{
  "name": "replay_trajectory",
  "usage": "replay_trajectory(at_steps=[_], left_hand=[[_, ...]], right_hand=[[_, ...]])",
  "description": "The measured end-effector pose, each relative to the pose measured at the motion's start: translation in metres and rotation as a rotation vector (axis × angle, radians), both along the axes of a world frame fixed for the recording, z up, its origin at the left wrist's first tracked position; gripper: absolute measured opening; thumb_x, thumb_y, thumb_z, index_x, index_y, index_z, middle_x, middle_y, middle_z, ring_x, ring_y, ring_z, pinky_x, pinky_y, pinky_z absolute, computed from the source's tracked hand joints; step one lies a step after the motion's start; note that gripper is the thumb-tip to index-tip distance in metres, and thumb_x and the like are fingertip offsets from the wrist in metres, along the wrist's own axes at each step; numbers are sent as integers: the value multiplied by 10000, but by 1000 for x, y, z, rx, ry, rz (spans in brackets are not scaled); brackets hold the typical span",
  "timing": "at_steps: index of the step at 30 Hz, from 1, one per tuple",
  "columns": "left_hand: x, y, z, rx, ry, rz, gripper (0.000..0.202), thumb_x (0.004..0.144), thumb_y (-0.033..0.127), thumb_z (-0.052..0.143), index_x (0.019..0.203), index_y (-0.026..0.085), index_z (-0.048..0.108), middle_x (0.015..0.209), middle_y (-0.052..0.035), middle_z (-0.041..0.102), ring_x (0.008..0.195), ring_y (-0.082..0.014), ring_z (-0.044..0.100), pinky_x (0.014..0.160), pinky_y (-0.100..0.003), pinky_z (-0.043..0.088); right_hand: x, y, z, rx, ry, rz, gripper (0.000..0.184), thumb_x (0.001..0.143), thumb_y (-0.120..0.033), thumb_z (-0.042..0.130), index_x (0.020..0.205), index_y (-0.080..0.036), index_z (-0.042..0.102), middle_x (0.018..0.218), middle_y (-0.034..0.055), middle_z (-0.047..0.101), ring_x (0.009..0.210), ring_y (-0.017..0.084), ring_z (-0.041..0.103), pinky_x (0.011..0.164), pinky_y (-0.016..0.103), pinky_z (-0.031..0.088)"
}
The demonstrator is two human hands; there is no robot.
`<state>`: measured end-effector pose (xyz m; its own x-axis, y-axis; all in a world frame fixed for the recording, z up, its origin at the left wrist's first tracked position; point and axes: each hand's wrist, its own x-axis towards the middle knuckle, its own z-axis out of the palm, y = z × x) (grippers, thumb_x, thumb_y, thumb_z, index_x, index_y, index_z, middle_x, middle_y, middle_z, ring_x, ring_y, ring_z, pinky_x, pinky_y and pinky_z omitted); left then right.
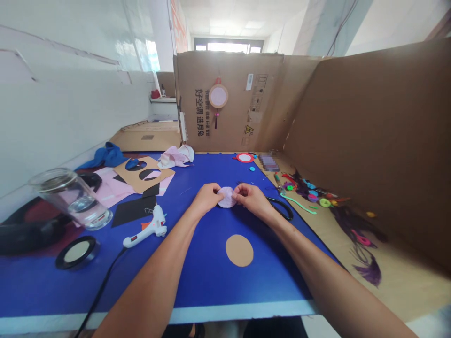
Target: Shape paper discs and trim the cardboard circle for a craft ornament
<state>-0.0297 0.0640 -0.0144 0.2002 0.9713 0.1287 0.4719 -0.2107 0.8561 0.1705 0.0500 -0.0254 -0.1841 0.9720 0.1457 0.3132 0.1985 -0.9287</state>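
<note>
Between my two hands a small round piece of pale purple fabric is held just above the blue tabletop, with a dark edge showing under its left side. My left hand pinches its left edge between thumb and fingers. At the right edge, my right hand grips it with thumb and fingertips. Nearer to me lies a plain brown cardboard disc, flat and touched by neither hand. Black scissor handles show partly behind my right wrist.
A white glue gun with its cord lies left, near black paper, cut cardboard, a glass of water and a roll of tape. Tassels and coloured bits lie right. Cardboard walls stand behind.
</note>
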Motion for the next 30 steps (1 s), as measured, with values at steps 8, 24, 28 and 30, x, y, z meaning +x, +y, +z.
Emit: replay_trajectory(at_steps=[8,24,28,30], left_hand=[[12,-7,-2,-108,-220,-59,165,704,317,723,754,184,639,636,15,616,571,-123,509,529,-226,341],[20,-13,-11,-167,-371,8,287,707,407,789,754,166,641,646,9,632,556,-93,543,548,-204,430],[17,-10,-13,-163,-393,39,315,716,438,796,782,163,659,662,-1,650,563,-97,568,536,-196,446],[16,-9,-14,-162,-407,52,323,718,452,796,788,165,666,662,-3,652,567,-103,580,532,-199,458]], right_hand=[[9,-1,3,-9,10,38,453,752,-511,769,1050,-178,690,767,0,684,645,137,553,595,246,422],[8,8,-12,189,-37,-65,291,794,-462,665,809,-173,688,722,6,681,649,146,553,623,252,419],[8,11,-14,156,10,-37,313,783,-481,659,812,-169,677,720,9,679,638,147,557,619,258,428],[9,11,-14,155,7,-38,309,786,-477,657,815,-170,679,724,10,681,642,150,562,626,261,432]])
